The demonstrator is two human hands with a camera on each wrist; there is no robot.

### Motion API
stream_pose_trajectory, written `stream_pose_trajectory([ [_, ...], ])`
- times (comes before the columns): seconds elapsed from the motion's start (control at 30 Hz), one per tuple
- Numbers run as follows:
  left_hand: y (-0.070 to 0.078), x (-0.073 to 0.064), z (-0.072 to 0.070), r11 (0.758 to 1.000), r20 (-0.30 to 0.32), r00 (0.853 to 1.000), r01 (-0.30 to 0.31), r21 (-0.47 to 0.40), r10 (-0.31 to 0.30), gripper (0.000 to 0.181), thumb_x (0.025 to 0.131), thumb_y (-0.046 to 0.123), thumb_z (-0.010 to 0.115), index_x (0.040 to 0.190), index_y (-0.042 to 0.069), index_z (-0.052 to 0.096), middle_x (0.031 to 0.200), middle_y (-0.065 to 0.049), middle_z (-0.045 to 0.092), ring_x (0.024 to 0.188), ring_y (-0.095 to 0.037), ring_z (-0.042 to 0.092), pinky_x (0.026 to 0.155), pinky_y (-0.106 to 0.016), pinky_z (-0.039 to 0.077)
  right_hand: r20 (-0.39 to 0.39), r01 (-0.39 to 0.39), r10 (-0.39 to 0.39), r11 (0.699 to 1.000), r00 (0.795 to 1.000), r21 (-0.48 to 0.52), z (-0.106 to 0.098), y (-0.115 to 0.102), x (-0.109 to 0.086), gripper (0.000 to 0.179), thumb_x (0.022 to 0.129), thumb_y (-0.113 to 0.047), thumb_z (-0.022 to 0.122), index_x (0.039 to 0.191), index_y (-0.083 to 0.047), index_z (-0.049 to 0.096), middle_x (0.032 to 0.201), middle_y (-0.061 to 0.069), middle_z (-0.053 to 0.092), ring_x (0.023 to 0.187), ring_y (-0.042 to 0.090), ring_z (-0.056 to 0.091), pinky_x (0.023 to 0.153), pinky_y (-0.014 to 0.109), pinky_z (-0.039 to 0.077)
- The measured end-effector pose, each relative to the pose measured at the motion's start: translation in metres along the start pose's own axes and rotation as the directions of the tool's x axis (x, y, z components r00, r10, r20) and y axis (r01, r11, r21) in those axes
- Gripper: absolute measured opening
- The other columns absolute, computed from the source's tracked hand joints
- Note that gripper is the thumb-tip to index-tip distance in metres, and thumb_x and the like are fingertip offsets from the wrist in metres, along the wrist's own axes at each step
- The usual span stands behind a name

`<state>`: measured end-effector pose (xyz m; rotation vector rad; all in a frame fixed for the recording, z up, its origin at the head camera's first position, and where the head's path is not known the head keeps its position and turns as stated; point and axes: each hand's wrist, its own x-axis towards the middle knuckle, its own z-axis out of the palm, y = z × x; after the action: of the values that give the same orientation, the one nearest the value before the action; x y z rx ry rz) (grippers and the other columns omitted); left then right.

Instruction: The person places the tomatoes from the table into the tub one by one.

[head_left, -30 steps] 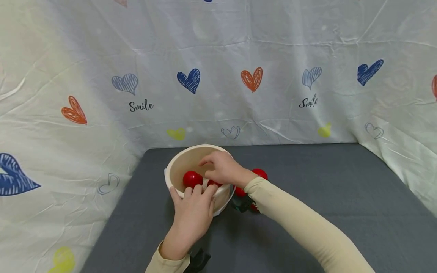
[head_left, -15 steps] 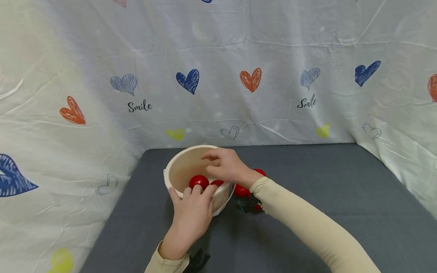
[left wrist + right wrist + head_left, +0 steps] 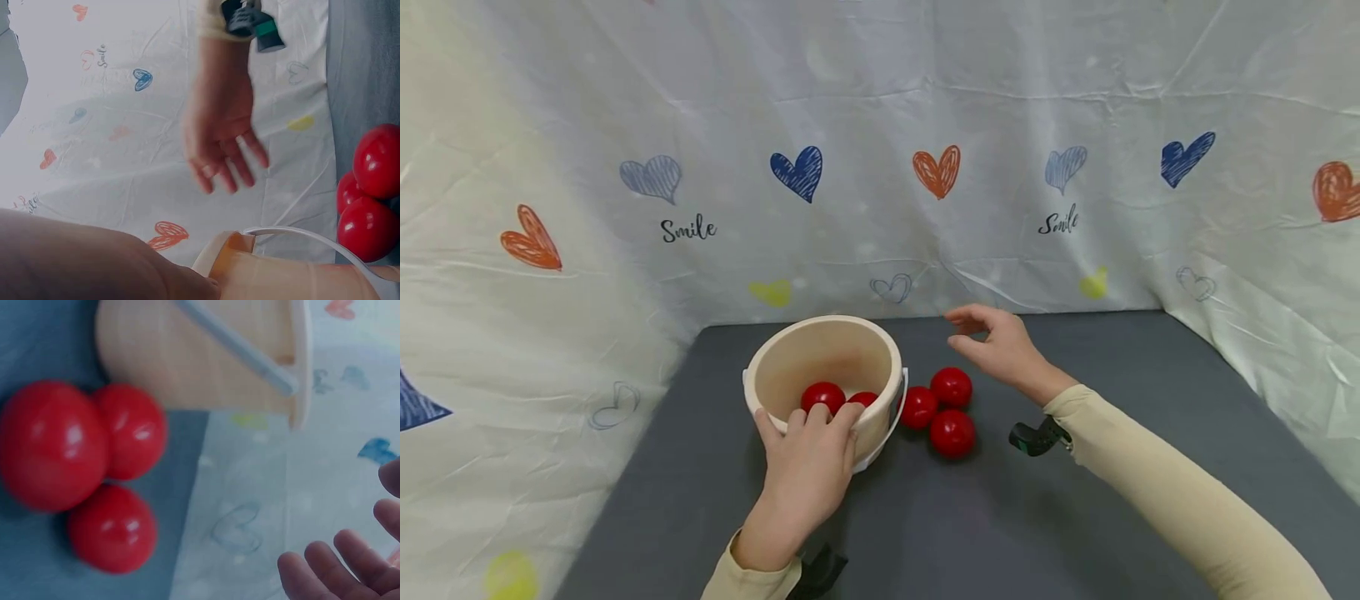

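Note:
A cream bucket (image 3: 880,433) with a white handle stands on the left part of the grey table. My left hand (image 3: 805,471) grips its near rim, fingers hooked over the edge. Inside lie at least two shiny red balls, one red ball (image 3: 823,397) at the left and another red ball (image 3: 862,399) partly behind my fingers. To the bucket's right sit three more: a front ball (image 3: 952,433), a back ball (image 3: 951,387) and a left ball (image 3: 919,407). My right hand (image 3: 1003,346) hovers in the air above and right of them, holding nothing, its fingers loosely bent.
A pale cloth (image 3: 865,208) printed with hearts hangs behind the table (image 3: 1075,500) and at both sides. A dark wrist camera (image 3: 1037,436) is strapped to the right wrist, and another dark device (image 3: 820,573) shows at the left wrist.
My right hand has come out from over the bucket and moved right, uncovering the three balls on the table. The left hand stays on the rim. The balls inside have shifted slightly.

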<state>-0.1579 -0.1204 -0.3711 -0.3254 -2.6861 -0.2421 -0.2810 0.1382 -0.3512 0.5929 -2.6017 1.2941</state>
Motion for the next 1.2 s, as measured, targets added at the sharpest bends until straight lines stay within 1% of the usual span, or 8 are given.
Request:
stream_pose_trajectory([
  [0.13, -0.001, 0.000, -0.002, 1.000, 0.014, 1.000, 0.000, -0.009, 0.000, 0.031, 0.087, 0.016, 0.076, 0.117, 0.019, 0.069, 0.096, -0.015, 0.069, 0.090, -0.038, 0.060, 0.100, -0.084, 0.026, 0.006, -0.050, 0.050, 0.999, 0.999, -0.002, -0.004, 0.019, -0.014, 0.034, 0.095, -0.017, 0.066, 0.128, -0.012, 0.068, 0.128, 0.009, 0.071, 0.112, 0.027, 0.068, 0.091, 0.047, 0.056],
  [0.3, -0.001, 0.001, -0.002, 1.000, 0.020, 1.000, 0.008, -0.012, -0.008, 0.031, 0.087, 0.017, 0.076, 0.117, 0.019, 0.069, 0.097, -0.015, 0.069, 0.090, -0.039, 0.060, 0.100, -0.085, 0.026, 0.046, -0.062, 0.061, 0.998, 0.997, 0.018, -0.001, 0.035, -0.031, 0.034, 0.094, -0.014, 0.066, 0.128, -0.011, 0.068, 0.129, 0.012, 0.070, 0.111, 0.029, 0.069, 0.083, 0.038, 0.056],
  [0.5, -0.001, 0.001, -0.002, 1.000, 0.013, 1.000, 0.007, -0.011, -0.007, 0.031, 0.086, 0.017, 0.077, 0.117, 0.019, 0.070, 0.097, -0.015, 0.069, 0.090, -0.039, 0.060, 0.099, -0.085, 0.026, 0.105, -0.074, 0.069, 0.996, 0.992, 0.049, 0.016, 0.053, -0.052, 0.035, 0.093, -0.012, 0.068, 0.128, -0.007, 0.068, 0.128, 0.017, 0.070, 0.110, 0.032, 0.070, 0.083, 0.037, 0.057],
  [0.7, -0.002, 0.000, -0.002, 1.000, 0.002, 1.000, 0.002, -0.007, -0.002, 0.030, 0.086, 0.017, 0.077, 0.116, 0.019, 0.070, 0.096, -0.015, 0.069, 0.089, -0.039, 0.060, 0.099, -0.085, 0.027, 0.128, -0.080, 0.074, 0.996, 0.989, 0.049, 0.037, 0.063, -0.065, 0.036, 0.090, -0.014, 0.070, 0.125, -0.006, 0.069, 0.128, 0.014, 0.069, 0.110, 0.033, 0.069, 0.085, 0.038, 0.058],
  [0.9, -0.003, -0.001, -0.002, 1.000, -0.012, 1.000, -0.004, -0.005, 0.004, 0.029, 0.087, 0.016, 0.076, 0.115, 0.019, 0.069, 0.094, -0.015, 0.069, 0.088, -0.038, 0.060, 0.098, -0.084, 0.027, 0.117, -0.033, 0.028, 0.999, 0.993, 0.043, 0.052, 0.070, -0.070, 0.031, 0.089, -0.014, 0.073, 0.118, -0.007, 0.073, 0.118, 0.013, 0.072, 0.103, 0.029, 0.071, 0.087, 0.045, 0.059],
  [1.0, -0.003, 0.000, -0.002, 1.000, -0.009, 1.000, -0.002, -0.005, 0.002, 0.029, 0.087, 0.016, 0.076, 0.115, 0.019, 0.069, 0.094, -0.015, 0.068, 0.088, -0.038, 0.060, 0.099, -0.085, 0.027, 0.104, 0.010, -0.012, 1.000, 0.995, 0.025, 0.059, 0.073, -0.071, 0.029, 0.087, -0.012, 0.074, 0.116, -0.008, 0.074, 0.115, 0.011, 0.073, 0.100, 0.027, 0.070, 0.089, 0.048, 0.058],
  [1.13, -0.002, 0.000, -0.003, 1.000, 0.015, 1.000, 0.009, -0.004, -0.009, 0.030, 0.087, 0.017, 0.076, 0.116, 0.020, 0.069, 0.095, -0.014, 0.069, 0.090, -0.038, 0.060, 0.100, -0.085, 0.026, 0.069, 0.081, -0.080, 0.996, 0.994, -0.022, 0.068, 0.077, -0.073, 0.030, 0.084, -0.012, 0.076, 0.114, -0.010, 0.075, 0.116, 0.010, 0.073, 0.101, 0.026, 0.068, 0.089, 0.042, 0.058],
  [1.2, -0.002, 0.000, -0.003, 1.000, 0.023, 1.000, 0.011, -0.002, -0.011, 0.030, 0.087, 0.017, 0.076, 0.117, 0.020, 0.069, 0.096, -0.014, 0.069, 0.090, -0.038, 0.060, 0.100, -0.085, 0.026, 0.052, 0.098, -0.096, 0.995, 0.994, -0.030, 0.071, 0.078, -0.074, 0.031, 0.083, -0.012, 0.076, 0.114, -0.011, 0.075, 0.118, 0.010, 0.073, 0.102, 0.026, 0.067, 0.088, 0.039, 0.057],
])
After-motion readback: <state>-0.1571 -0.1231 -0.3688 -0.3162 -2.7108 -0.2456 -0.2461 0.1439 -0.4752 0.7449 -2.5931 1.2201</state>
